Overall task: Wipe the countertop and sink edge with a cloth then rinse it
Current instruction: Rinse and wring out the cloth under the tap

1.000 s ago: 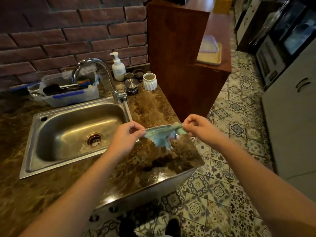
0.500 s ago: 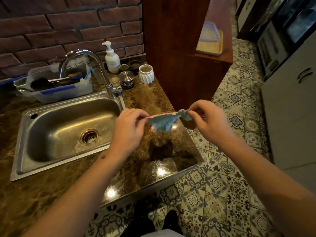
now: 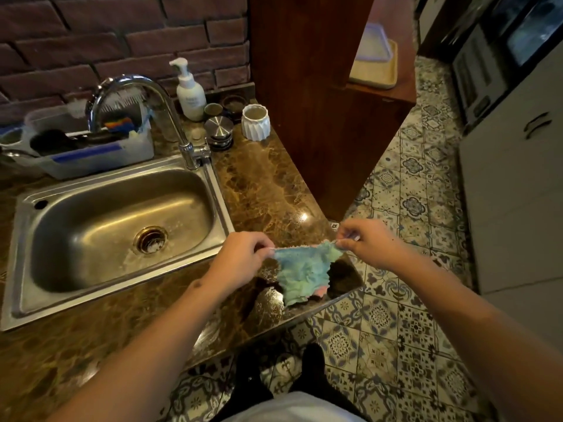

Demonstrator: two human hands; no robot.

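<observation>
Unfolding status: we note that the fluffy blue-green microfibre cloth (image 3: 300, 274) now hangs open in a loose sheet, where half a second ago it was a short bunched strip drawn tight between the hands
Cloth position: held in the air above the front right corner of the brown marbled stone countertop (image 3: 265, 193), its lower edge low over the glossy surface; we cannot tell whether it touches
Cloth detail: a pink patch shows at the lower right edge
View change: the head camera has tipped further down, so more of the patterned tile floor (image 3: 405, 327) and the person's dark feet appear
Task meaning: we judge that the cloth is being spread ready for wiping; neither the countertop nor the edge of the stainless steel sink (image 3: 219, 193) has been visibly wiped in this frame
Rinse stage: not yet begun; no water runs from the curved chrome tap (image 3: 143, 86)
Left hand (image 3: 240, 260): fingers curled, thumb and forefinger pinched on the cloth's upper left corner, just beside the sink's front right corner
Right hand (image 3: 365, 243): fingertips pinched on the upper right corner, the remaining fingers curled loosely, positioned over the counter's outer edge
Arm pose: both forearms reach forward, wrists level, hands a cloth-width apart, top hem taut between them
Next requirement: we judge the cloth must be lowered flat onto the counter
</observation>
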